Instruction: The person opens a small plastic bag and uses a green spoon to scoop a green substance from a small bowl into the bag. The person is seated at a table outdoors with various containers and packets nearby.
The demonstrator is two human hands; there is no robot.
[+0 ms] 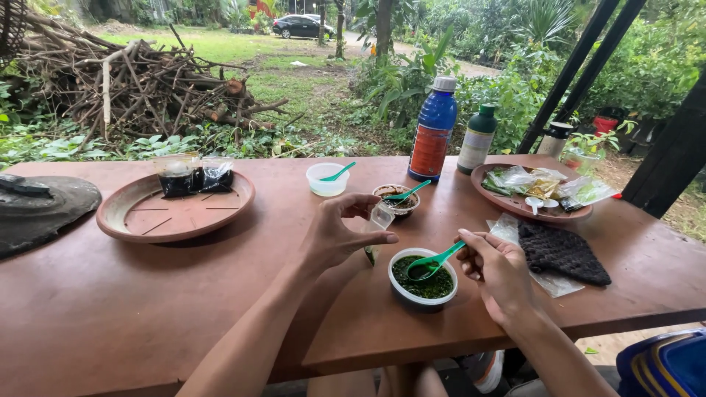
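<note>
My left hand (340, 231) holds a small clear plastic bag (379, 220) upright above the table, just left of a white cup of dark green material (423, 279). My right hand (496, 268) grips a green plastic spoon (434, 262) whose bowl rests in that cup. Behind it stands a second small cup with brown contents and a green spoon (397, 198). A third white cup with a green spoon (327, 179) sits further back left.
A brown round tray (140, 220) holds two bags of dark material at left. Another tray with clear bags (537, 190) lies at right, near a dark knitted cloth (562, 252). A blue bottle (432, 132) and a green-capped bottle (478, 140) stand at the far table edge. A dark lid (44, 209) is far left.
</note>
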